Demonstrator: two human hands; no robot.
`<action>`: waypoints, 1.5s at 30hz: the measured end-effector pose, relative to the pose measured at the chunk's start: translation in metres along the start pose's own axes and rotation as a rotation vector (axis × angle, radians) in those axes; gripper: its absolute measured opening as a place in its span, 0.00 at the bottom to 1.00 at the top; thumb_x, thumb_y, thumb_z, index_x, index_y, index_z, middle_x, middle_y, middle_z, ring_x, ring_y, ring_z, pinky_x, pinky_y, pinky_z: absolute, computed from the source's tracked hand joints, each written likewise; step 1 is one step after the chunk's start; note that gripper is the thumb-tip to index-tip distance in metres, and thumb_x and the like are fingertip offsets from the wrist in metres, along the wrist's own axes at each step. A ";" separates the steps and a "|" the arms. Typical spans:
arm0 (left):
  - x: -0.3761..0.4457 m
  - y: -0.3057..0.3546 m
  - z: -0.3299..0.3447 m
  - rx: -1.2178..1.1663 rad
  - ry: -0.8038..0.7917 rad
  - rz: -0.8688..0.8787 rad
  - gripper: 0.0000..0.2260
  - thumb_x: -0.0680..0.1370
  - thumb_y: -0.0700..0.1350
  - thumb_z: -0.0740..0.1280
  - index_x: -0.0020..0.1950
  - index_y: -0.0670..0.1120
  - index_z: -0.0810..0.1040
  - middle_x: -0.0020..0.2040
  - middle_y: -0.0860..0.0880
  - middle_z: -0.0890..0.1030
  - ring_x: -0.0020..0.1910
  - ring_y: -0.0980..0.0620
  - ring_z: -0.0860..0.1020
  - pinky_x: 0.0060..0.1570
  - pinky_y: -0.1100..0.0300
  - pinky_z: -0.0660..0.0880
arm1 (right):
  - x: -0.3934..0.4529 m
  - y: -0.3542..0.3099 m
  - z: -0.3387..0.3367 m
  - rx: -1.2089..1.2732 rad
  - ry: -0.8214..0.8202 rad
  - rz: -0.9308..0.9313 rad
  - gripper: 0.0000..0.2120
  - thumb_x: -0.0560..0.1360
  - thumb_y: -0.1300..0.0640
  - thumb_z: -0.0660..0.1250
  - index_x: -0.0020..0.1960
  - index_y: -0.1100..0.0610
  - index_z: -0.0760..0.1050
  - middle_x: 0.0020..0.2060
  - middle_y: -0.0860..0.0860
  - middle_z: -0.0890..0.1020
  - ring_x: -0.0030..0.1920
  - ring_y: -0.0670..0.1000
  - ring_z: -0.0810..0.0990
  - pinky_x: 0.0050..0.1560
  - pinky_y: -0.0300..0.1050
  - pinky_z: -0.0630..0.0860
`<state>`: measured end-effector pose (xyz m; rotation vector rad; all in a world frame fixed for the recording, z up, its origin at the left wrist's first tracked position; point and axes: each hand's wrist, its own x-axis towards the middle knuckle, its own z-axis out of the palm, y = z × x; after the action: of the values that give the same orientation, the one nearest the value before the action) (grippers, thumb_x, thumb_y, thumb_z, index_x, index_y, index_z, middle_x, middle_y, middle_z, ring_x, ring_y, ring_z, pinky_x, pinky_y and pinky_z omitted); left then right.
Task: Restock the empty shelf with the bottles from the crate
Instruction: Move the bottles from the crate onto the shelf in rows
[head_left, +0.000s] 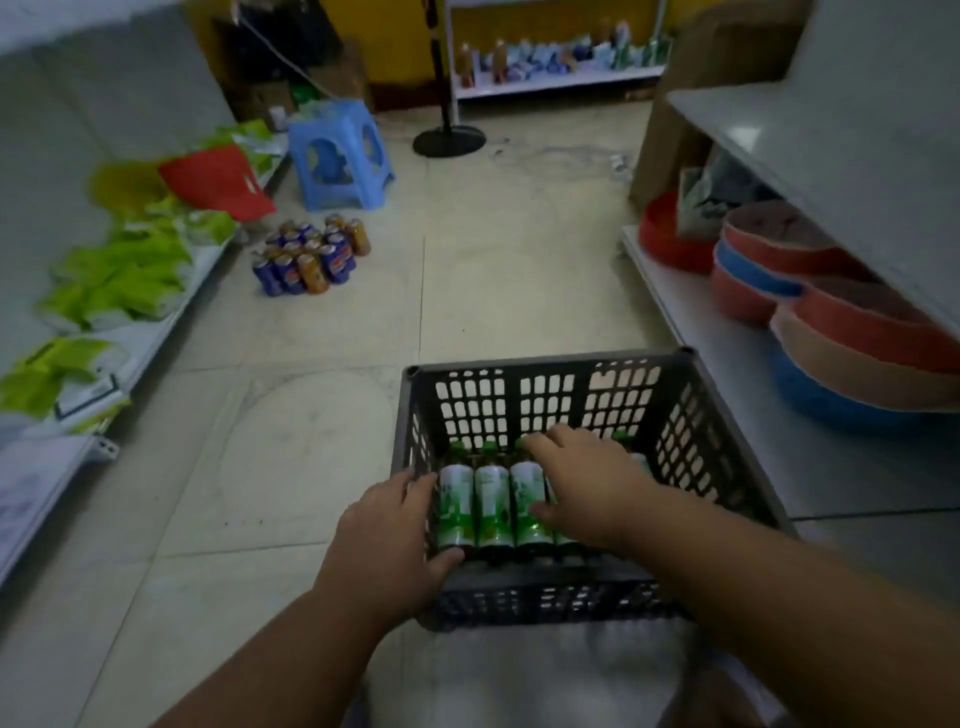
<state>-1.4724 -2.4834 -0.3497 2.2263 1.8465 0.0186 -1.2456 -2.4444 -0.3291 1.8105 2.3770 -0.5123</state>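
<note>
A dark slotted plastic crate (545, 395) stands on the floor in front of me. Several green-and-white bottles (491, 506) lie side by side on its bottom, caps pointing away. My left hand (387, 540) grips the crate's near left corner, thumb inside against the first bottle. My right hand (587, 483) reaches into the crate and lies over the bottles on the right, fingers spread on them and thumb against a bottle's side. The bottles under that hand are mostly hidden.
A white shelf unit (696, 322) on the right holds stacked coloured basins (831, 332). On the left, a low shelf carries green packets (119, 280). A cluster of cans (311, 257), a blue stool (337, 156) and a black stand base (449, 140) sit on the tiled floor.
</note>
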 end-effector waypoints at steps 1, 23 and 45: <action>0.006 -0.010 0.011 -0.001 -0.001 -0.006 0.41 0.68 0.66 0.70 0.77 0.48 0.66 0.74 0.45 0.71 0.70 0.43 0.70 0.69 0.48 0.68 | 0.016 -0.005 0.014 0.024 -0.041 0.001 0.35 0.78 0.43 0.68 0.79 0.50 0.58 0.72 0.53 0.68 0.70 0.56 0.70 0.67 0.55 0.72; 0.142 -0.069 0.109 0.132 0.014 0.005 0.58 0.67 0.80 0.51 0.79 0.39 0.38 0.80 0.35 0.41 0.80 0.40 0.41 0.76 0.46 0.41 | 0.264 0.006 0.163 0.783 -0.306 0.327 0.26 0.75 0.49 0.75 0.70 0.56 0.73 0.58 0.50 0.79 0.53 0.50 0.77 0.54 0.46 0.75; 0.145 -0.071 0.112 0.198 0.039 0.037 0.58 0.66 0.78 0.53 0.79 0.34 0.51 0.80 0.32 0.50 0.80 0.36 0.48 0.76 0.44 0.47 | 0.283 -0.034 0.220 0.548 -0.595 0.410 0.36 0.72 0.50 0.77 0.72 0.60 0.65 0.67 0.60 0.76 0.59 0.59 0.80 0.56 0.52 0.79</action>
<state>-1.4938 -2.3518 -0.4942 2.4068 1.9024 -0.1197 -1.3832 -2.2661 -0.6097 1.8874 1.5090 -1.4931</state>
